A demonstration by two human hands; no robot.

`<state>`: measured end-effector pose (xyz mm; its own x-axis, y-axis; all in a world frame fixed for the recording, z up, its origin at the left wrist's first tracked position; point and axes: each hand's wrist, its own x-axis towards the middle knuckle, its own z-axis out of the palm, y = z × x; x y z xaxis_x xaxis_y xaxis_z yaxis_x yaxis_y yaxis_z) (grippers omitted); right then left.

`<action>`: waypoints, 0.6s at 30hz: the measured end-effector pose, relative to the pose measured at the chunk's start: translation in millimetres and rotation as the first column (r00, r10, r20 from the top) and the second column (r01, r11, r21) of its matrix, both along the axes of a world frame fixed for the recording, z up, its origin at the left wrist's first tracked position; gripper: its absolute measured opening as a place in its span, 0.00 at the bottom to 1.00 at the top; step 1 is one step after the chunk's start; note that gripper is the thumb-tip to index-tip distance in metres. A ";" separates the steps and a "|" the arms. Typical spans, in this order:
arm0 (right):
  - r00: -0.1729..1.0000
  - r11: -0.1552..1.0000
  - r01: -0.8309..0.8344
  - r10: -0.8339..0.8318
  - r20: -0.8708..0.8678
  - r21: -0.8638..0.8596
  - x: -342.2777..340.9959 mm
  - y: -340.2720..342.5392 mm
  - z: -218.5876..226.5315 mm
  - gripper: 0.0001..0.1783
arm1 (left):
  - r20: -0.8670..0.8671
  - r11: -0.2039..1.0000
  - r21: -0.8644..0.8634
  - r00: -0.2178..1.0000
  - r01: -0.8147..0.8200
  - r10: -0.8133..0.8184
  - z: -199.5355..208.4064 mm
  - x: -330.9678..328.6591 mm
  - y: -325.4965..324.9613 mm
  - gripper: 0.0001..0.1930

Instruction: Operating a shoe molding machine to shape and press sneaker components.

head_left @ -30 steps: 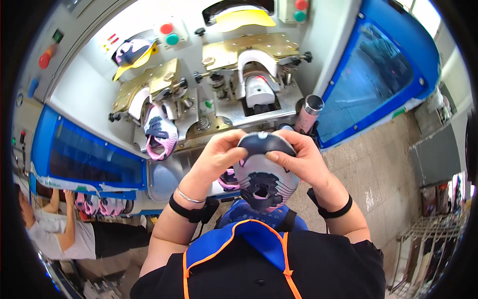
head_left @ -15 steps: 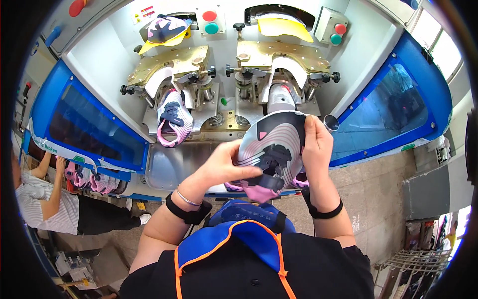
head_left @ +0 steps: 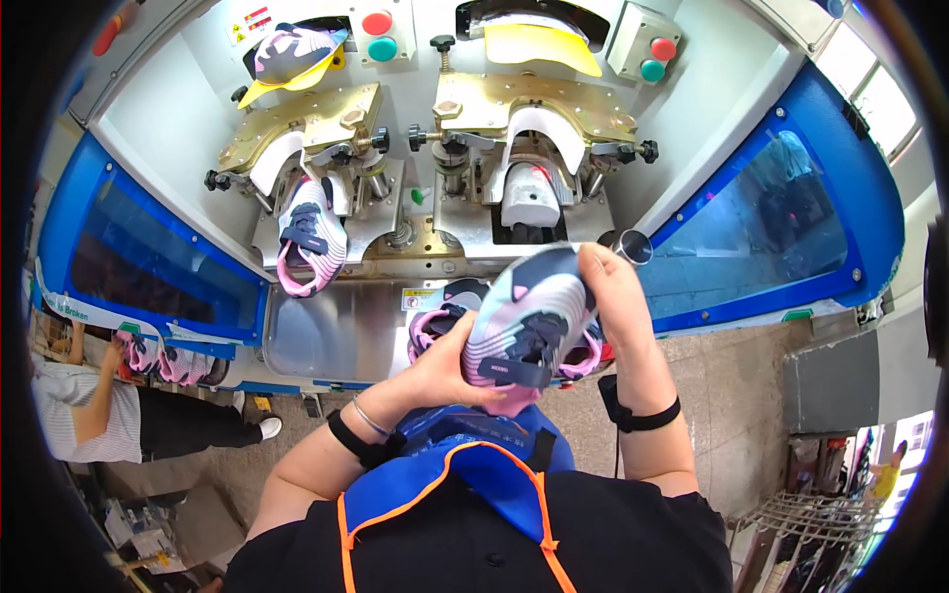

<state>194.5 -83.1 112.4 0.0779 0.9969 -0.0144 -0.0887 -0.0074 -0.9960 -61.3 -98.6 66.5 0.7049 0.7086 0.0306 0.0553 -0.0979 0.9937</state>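
Both my hands are closed on a shoe upper (head_left: pixel 529 321) in navy, white and pink with a dark strap, held in front of the machine. My left hand (head_left: pixel 440 371) grips its near left side around the strap. With fingers and thumb, my right hand (head_left: pixel 615 292) pinches the far right edge of the toe end. Just beyond it, the bare grey toe form (head_left: pixel 531 203) of the right station shows. On the left station another shoe upper (head_left: pixel 312 237) sits with its toe under the white curved pad. Further uppers (head_left: pixel 435 321) lie on the tray, partly hidden behind the held one.
The metal tray (head_left: pixel 331 341) runs along the machine front. Brass clamp plates (head_left: pixel 539 104) with black knobs stand above the forms. Red and green buttons (head_left: pixel 379 35) are on the back wall. Blue-framed side panels (head_left: pixel 761 217) flank the opening. A person (head_left: pixel 99 405) stands at far left near more uppers.
The held upper has tilted and narrowed in view, its toe end drawn together. My view has shifted, so the machine sits further left and more uppers show on the tray.
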 end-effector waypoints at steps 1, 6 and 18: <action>0.973 0.996 -0.081 0.085 0.213 -0.026 0.5 1.7 4.5 0.19 | 0.024 0.999 -0.041 1.000 -0.019 0.020 -8.5 4.5 -2.8 0.48; 0.937 0.915 -0.299 0.228 -0.265 -0.270 30.9 22.5 -13.7 0.19 | -0.047 0.996 -0.091 0.999 -0.009 0.004 -11.9 16.4 -8.0 0.45; 0.994 0.911 0.012 -0.056 0.095 0.413 14.1 33.7 -0.4 0.30 | 0.350 0.874 -0.480 0.897 -0.078 0.272 -23.8 42.3 17.3 0.50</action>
<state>208.6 -49.4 112.0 0.0905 0.9095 0.4058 0.0204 0.4057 -0.9138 -19.0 -81.4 42.7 0.5636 0.8231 -0.0690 -0.3759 0.3300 0.8659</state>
